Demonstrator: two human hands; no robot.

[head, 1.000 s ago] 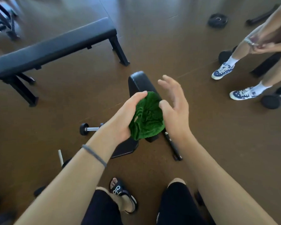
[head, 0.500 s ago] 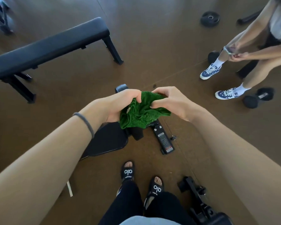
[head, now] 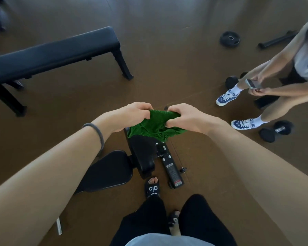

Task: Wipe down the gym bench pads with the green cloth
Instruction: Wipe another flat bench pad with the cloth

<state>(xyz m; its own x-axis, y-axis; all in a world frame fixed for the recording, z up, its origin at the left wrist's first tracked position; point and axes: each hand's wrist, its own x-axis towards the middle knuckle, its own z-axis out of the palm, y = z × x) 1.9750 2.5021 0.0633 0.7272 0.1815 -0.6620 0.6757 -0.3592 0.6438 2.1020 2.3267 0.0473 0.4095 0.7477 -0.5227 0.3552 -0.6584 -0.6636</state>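
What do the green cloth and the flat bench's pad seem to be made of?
Green cloth: probably terry or microfibre, with a fuzzy, looped pile; it bunches softly between both hands. Flat bench's pad: apparently vinyl or faux leather, dark and smooth with a dull sheen.

green cloth (head: 155, 126) bunched, above black bench pads (head: 142, 155)

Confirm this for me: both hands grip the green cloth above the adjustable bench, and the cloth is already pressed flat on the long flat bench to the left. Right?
Not quite. The head view shows the left hand and right hand gripping the green cloth above the adjustable bench, but the cloth is bunched up in the air between them, not pressed on the flat bench, which stands apart and untouched.
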